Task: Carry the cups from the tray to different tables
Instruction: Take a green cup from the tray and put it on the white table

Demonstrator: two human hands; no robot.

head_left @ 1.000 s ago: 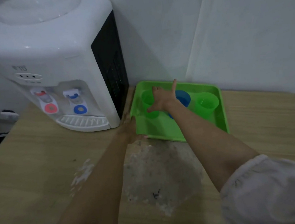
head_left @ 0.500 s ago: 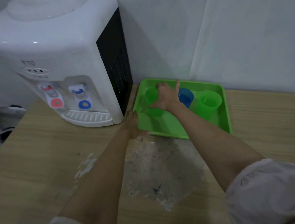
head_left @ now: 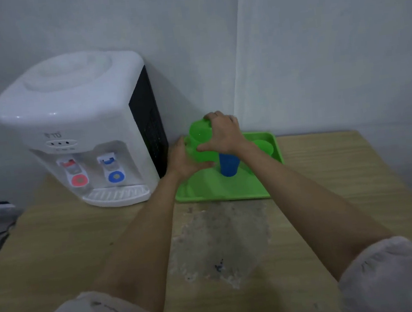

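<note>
- Head view, three cups noted at the green tray, which lies on the wooden table.
- Right hand: wrapped over the rim and far side of a green cup, thumb along the near side, fingers curled around the top. Cup raised clear of the tray floor and tilted, mouth turned toward the camera.
- Left hand: just left of and below the right hand, palm against the left side and lower part of the same green cup, fingers cupped beneath it. Both hands touching the cup.
- Blue cup: upright on the tray, directly below the right wrist, upper part hidden by that wrist.
- Second green cup: on the tray to the right of the right forearm, near the far right corner, partly hidden by the arm.
- Tray front half, nearer than both hands: bare green surface.
- White water dispenser: left of the left hand, standing on the same table, just beside the tray's left edge; red and blue taps on its front.
- Worn grey patch on the table top, between the two forearms, nearer than the tray.
- Light sleeves pushed up at both elbows.
</note>
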